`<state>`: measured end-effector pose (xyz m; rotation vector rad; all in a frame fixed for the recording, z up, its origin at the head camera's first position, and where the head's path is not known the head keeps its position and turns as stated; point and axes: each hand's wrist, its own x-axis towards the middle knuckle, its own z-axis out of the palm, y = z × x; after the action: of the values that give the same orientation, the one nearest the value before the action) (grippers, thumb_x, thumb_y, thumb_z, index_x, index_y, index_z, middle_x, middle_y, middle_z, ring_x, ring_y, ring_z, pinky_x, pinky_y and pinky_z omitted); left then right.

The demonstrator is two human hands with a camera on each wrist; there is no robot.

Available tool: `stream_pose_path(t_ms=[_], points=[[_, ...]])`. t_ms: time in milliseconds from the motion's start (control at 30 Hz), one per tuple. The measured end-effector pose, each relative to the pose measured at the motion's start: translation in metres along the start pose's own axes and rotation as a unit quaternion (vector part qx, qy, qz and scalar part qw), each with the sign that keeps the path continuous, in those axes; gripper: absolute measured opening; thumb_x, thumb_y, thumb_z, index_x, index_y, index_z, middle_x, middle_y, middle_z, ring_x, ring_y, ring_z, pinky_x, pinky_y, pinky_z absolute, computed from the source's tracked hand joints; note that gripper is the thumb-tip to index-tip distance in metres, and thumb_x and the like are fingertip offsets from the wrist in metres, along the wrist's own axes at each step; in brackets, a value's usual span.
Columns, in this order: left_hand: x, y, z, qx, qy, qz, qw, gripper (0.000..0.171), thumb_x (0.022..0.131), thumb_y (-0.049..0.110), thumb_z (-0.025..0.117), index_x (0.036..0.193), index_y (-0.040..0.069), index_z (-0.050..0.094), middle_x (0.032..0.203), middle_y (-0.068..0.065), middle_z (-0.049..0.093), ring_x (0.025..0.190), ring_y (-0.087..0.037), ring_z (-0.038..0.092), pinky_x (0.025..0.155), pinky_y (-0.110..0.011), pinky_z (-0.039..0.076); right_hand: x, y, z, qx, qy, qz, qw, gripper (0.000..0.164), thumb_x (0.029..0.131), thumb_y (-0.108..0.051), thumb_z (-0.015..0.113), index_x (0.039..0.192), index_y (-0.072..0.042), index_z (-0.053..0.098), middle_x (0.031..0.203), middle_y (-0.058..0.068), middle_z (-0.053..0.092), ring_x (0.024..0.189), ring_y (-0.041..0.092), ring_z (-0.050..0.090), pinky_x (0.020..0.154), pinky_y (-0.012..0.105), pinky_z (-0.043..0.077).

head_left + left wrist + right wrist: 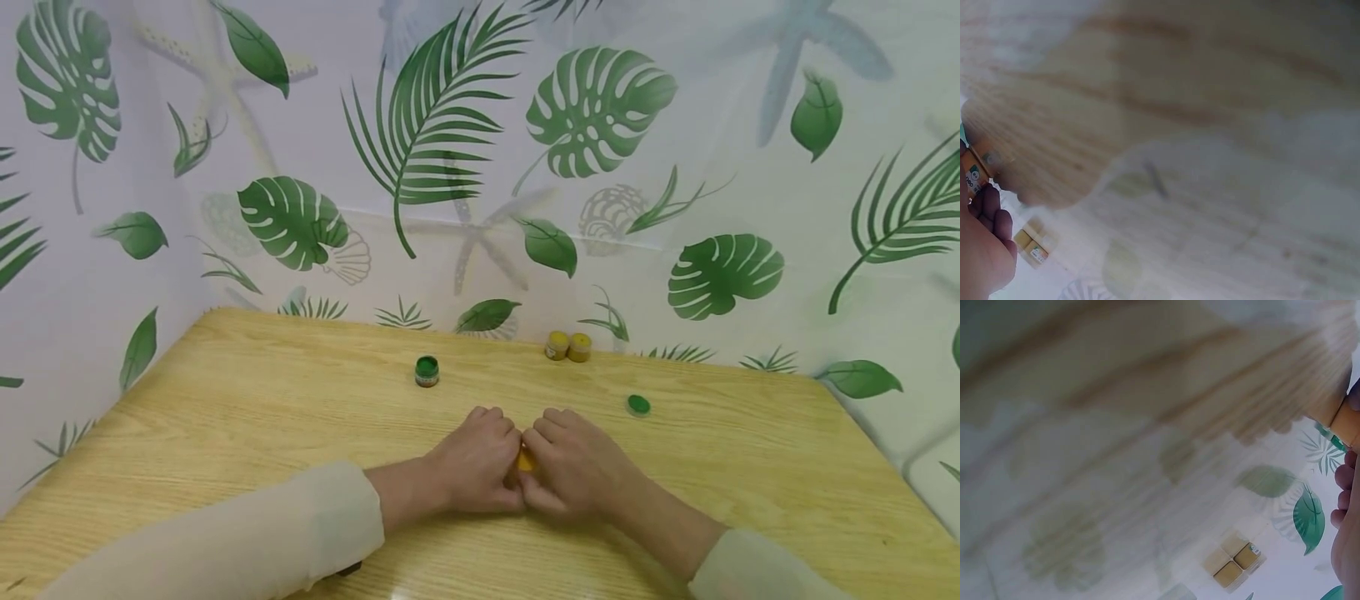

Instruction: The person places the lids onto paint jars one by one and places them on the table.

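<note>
Near the front middle of the table, both hands meet around a small orange paint jar (527, 459). My left hand (480, 462) grips it from the left with curled fingers, and my right hand (573, 467) grips it from the right, thumbs toward me. The hands cover most of the jar in the head view. At the left wrist view's edge, the labelled side of the orange jar (975, 174) shows above the left fingers. In the right wrist view the orange jar (1345, 424) sits at the right edge, partly behind the fingers.
An uncovered green paint jar (427, 372) stands beyond the left hand. Its matching green lid (638, 406) lies to the right. Two yellow paint jars (567, 347) stand side by side at the back of the wooden table (300, 375), before the leaf-patterned wall covering (465, 275).
</note>
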<state>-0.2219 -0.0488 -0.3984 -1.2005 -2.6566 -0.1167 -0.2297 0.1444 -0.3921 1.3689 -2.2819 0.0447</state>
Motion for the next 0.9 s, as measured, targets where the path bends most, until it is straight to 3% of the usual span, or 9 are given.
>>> stream_pose_path(t_ms=[167, 300, 400, 600, 900], points=[[0.0009, 0.0015, 0.0012, 0.016, 0.001, 0.003, 0.9999, 0.034, 0.081, 0.050, 0.066, 0.078, 0.017, 0.059, 0.070, 0.009, 0.048, 0.067, -0.011, 0.038, 0.069, -0.024, 0.031, -0.0011, 0.0000, 0.0010, -0.001, 0.007, 0.003, 1.000, 0.025, 0.084, -0.036, 0.059, 0.070, -0.018, 0.048, 0.063, -0.010, 0.034, 0.061, 0.009, 0.028, 0.060, 0.023, 0.028], [0.0010, 0.0019, 0.0018, 0.023, -0.002, 0.006, 0.9997, 0.039, 0.080, 0.054, 0.068, 0.075, 0.017, 0.058, 0.068, 0.009, 0.047, 0.066, -0.011, 0.037, 0.068, -0.024, 0.032, -0.0017, 0.0001, 0.0025, -0.014, 0.039, -0.007, 0.999, 0.044, 0.097, -0.046, 0.043, 0.063, -0.019, 0.043, 0.057, -0.009, 0.028, 0.056, 0.009, 0.025, 0.057, 0.023, 0.025], [0.0005, 0.0021, 0.0028, 0.023, 0.002, 0.009, 0.9997, 0.039, 0.080, 0.054, 0.069, 0.076, 0.017, 0.059, 0.069, 0.008, 0.050, 0.066, -0.010, 0.038, 0.067, -0.024, 0.032, -0.0025, -0.0003, 0.0027, -0.024, 0.051, -0.008, 0.998, 0.052, 0.100, -0.052, 0.035, 0.062, -0.018, 0.043, 0.057, -0.009, 0.029, 0.056, 0.010, 0.028, 0.057, 0.024, 0.027], [-0.0008, 0.0018, 0.0045, 0.000, 0.020, 0.008, 0.9998, 0.035, 0.081, 0.049, 0.067, 0.082, 0.014, 0.063, 0.071, 0.007, 0.052, 0.065, -0.010, 0.039, 0.066, -0.023, 0.030, -0.0030, -0.0009, 0.0017, -0.009, 0.022, -0.010, 1.000, 0.028, 0.084, -0.040, 0.056, 0.073, -0.015, 0.053, 0.067, -0.007, 0.042, 0.065, 0.012, 0.035, 0.063, 0.026, 0.034], [0.0005, 0.0017, 0.0060, 0.007, 0.019, 0.006, 0.9998, 0.032, 0.081, 0.047, 0.065, 0.081, 0.015, 0.063, 0.070, 0.008, 0.052, 0.065, -0.010, 0.039, 0.064, -0.023, 0.030, -0.0053, 0.0001, 0.0040, -0.012, 0.006, -0.011, 1.000, 0.025, 0.080, -0.038, 0.060, 0.076, -0.014, 0.056, 0.071, -0.005, 0.048, 0.067, 0.012, 0.037, 0.064, 0.026, 0.036]])
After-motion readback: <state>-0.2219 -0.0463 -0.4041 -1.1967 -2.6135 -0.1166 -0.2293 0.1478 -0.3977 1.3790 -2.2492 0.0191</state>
